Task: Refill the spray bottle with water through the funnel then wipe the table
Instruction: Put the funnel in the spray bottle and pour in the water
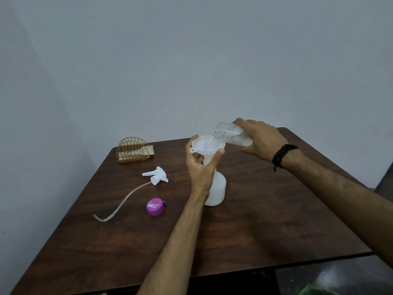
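Two bare forearms are seen reaching in from the near edge over the dark wooden bench (pixel 276 220). Near the left side, a purple cap (pixel 155 206) is lying, and just beyond it the detached white trigger sprayer (pixel 156 175) with its long dip tube trailing toward the near left. At mid-bench the white spray bottle (pixel 217 191) is stood upright, with the white funnel (pixel 207 146) seated in its neck. The funnel's rim and stem are steadied by the left hand (pixel 202 167), curled around them from below. Just right of it, a clear water bottle (pixel 231 135) is gripped by the right hand (pixel 259 141) and tipped so that its open mouth lies over the funnel bowl; water appears to be running in. Filling is judged to be under way. Overflow could be caused by pouring faster than the stem drains, and the funnel could be tilted or the spray bottle toppled if the steadying grip slackens. At the far left a gold wire holder (pixel 134 151) with napkins is set.
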A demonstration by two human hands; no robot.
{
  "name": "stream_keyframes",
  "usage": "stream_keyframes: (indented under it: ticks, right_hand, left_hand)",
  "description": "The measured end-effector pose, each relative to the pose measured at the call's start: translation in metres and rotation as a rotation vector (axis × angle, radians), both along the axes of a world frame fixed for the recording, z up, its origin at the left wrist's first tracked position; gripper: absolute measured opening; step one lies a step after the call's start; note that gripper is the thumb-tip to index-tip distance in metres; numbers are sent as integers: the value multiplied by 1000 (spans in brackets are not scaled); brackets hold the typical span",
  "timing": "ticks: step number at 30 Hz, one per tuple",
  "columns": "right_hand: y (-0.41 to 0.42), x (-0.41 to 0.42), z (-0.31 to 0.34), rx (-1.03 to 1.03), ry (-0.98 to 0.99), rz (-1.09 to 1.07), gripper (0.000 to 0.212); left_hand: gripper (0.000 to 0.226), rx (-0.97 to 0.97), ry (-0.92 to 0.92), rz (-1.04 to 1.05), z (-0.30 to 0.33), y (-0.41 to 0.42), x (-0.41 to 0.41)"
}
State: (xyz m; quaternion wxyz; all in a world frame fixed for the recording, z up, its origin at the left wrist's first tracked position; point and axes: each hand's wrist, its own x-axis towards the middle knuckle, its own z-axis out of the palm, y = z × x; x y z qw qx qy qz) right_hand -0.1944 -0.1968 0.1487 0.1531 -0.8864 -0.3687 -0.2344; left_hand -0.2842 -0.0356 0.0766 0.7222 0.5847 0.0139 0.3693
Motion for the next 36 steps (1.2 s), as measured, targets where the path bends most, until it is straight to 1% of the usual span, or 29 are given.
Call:
stream_keyframes:
  ticks: [10, 18, 22, 30, 36]
  right_hand:
    - [-2, -3, 11, -44, -27, -21, 44]
    - [-5, -2, 16, -82, -61, -47, 49]
    - [-6, -1, 16, -92, -62, -45, 49]
    - [-10, -1, 16, -108, -66, -43, 51]
    - [-14, 1, 17, -124, -69, -65, 53]
  left_hand:
    - [74, 3, -18, 17, -2, -2, 2]
    - [78, -3, -38, 30, -6, -3, 5]
    - [73, -11, -41, 26, -6, -3, 7]
    - [79, -5, -49, 19, -6, -10, 9]
    - [72, 6, -37, 10, -8, -11, 13]
